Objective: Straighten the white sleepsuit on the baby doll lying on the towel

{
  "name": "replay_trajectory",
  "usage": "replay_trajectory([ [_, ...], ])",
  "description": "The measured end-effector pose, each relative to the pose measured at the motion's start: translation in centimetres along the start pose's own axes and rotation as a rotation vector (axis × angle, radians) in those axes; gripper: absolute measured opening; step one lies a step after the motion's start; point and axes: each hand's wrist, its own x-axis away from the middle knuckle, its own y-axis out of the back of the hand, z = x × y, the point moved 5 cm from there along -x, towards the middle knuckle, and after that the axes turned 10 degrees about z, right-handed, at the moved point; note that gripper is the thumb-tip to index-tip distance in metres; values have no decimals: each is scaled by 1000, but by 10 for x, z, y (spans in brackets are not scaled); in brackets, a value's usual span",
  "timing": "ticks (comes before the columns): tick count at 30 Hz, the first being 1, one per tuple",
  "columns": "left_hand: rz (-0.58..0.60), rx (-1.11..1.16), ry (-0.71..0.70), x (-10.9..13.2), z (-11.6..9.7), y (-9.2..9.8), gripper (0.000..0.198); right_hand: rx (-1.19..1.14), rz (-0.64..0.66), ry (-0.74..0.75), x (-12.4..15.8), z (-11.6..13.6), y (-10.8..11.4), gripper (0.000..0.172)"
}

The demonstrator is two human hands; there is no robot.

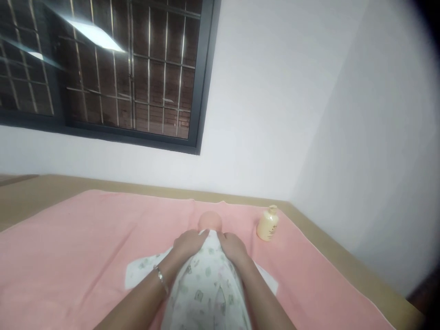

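A white baby garment [209, 279] with small green and grey prints spreads toward me, its two sleeves lying out to the sides. Beyond its top edge shows the smooth round head [210, 220] of what looks like a baby doll; the body is hidden under the cloth. My left hand [188, 243], with a bracelet on the wrist, is closed on the garment's upper left edge, close to the head. On the opposite side my right hand [234, 248] grips the upper right edge. The fingertips of both hands are partly hidden by the cloth.
A pink blanket [103, 238] covers most of the wooden surface [316, 229]. To the right of my right hand stands a cream pump bottle [267, 224]. Behind are a white wall [257, 114] and a dark-framed window [197, 91] with metal bars.
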Motion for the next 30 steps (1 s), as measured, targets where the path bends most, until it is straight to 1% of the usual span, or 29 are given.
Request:
replay_trajectory([
  [2,-5,9,15,1,0,1,68,55,-46,-11,10,7,3,71],
  [4,-28,-67,1,-1,-3,-1,65,146,-88,-22,23,20,7,63],
  [6,-96,-229,-60,-1,-9,-5,59,212,-111,3,36,36,11,52],
  [8,-183,-437,-170,4,-18,-12,45,211,-125,44,42,48,12,44],
  [10,-242,-608,-249,12,-26,-22,32,180,-136,41,41,50,12,42],
  [12,-280,-701,-274,21,-30,-29,29,129,-116,-10,32,39,11,45],
  [13,-295,-716,-277,24,-31,-32,29,90,-86,-39,26,32,9,48],
  [16,-333,-666,-290,25,-30,-31,33,-29,29,-89,13,12,5,61],
  [18,-320,-570,-251,18,-23,-25,40,-24,49,-92,14,11,4,65],
  [19,-294,-508,-227,12,-18,-21,44,13,32,-91,17,14,6,65],
  [21,-199,-366,-205,-1,-7,-15,51,113,-26,-68,29,27,9,60],
  [23,-82,-229,-232,-12,0,-12,56,175,-68,-26,42,41,11,57],
  [24,-41,-180,-249,-15,2,-11,58,184,-80,-4,46,47,12,56],
  [25,-23,-153,-258,-17,3,-11,59,182,-85,11,48,50,12,56],
  [27,-59,-169,-263,-15,4,-11,58,160,-87,10,46,48,11,58],
  [30,-183,-305,-294,0,-2,-16,52,75,-47,-28,31,32,8,64],
])
